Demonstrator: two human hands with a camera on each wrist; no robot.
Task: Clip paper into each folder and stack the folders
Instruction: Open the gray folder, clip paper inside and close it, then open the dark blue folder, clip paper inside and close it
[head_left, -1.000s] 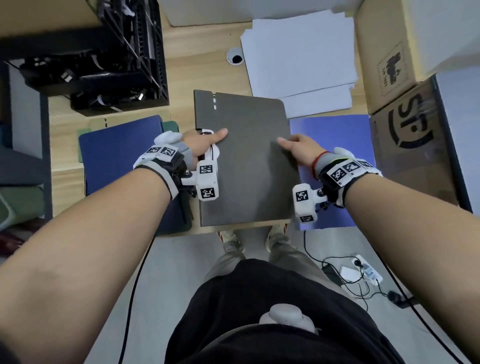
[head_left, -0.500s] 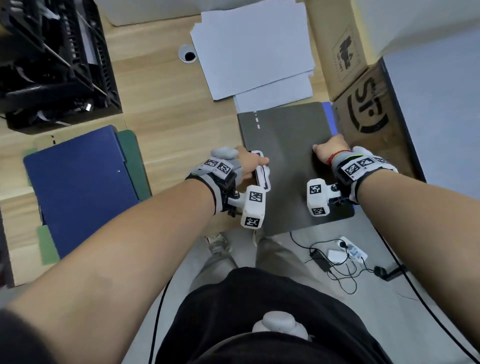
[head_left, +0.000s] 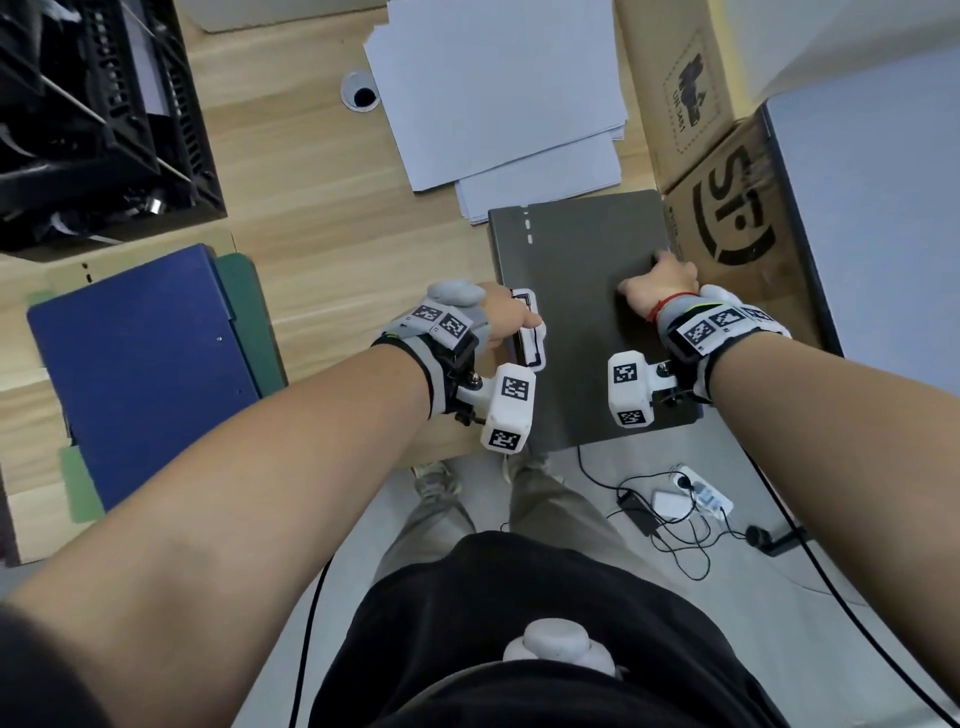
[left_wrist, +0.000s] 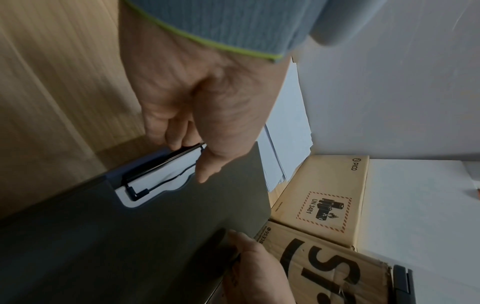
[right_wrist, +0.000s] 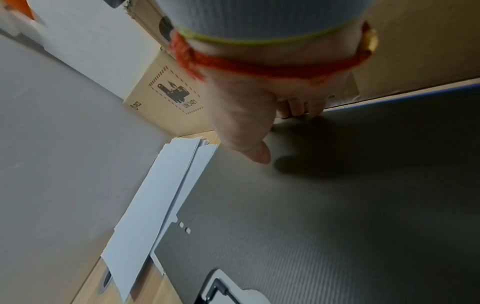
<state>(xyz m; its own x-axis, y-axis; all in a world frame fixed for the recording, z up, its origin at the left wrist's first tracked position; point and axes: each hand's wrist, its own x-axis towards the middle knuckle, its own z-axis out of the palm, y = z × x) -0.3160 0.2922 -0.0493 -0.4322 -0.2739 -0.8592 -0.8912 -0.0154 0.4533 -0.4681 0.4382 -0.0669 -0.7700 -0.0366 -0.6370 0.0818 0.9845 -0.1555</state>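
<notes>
The dark grey plastic folder (head_left: 582, 312) lies closed at the right end of the wooden bench (head_left: 322, 218), its near edge overhanging the front edge and its right edge just beside the brown cardboard box with black lettering (head_left: 737, 218). In the right wrist view a thin blue edge shows under the folder's far side, so it appears to sit on top of another folder, though how many lie beneath cannot be told. White paper shows through the cut-out in the grey cover, under the black wire clip (left_wrist: 161, 164), so this folder looks filled and is being squared onto the stack.

The left hand (head_left: 498, 317) grasps the folder's left edge at the clip, fingers curled over the wire and thumb on the cover. The right hand (head_left: 660, 286) holds the right edge, fingers hooked over it beside the box, thumb resting on the cover.

At the left end of the bench a dark blue folder (head_left: 140, 369) lies closed on a green folder (head_left: 244, 312); these are likely still to be filled, though their contents are hidden. A loose pile of white paper sheets (head_left: 498, 88) sits at the back edge, touching the grey folder's far corner. The grey cover is matt and finely ribbed, with small slots near its far left corner.
</notes>
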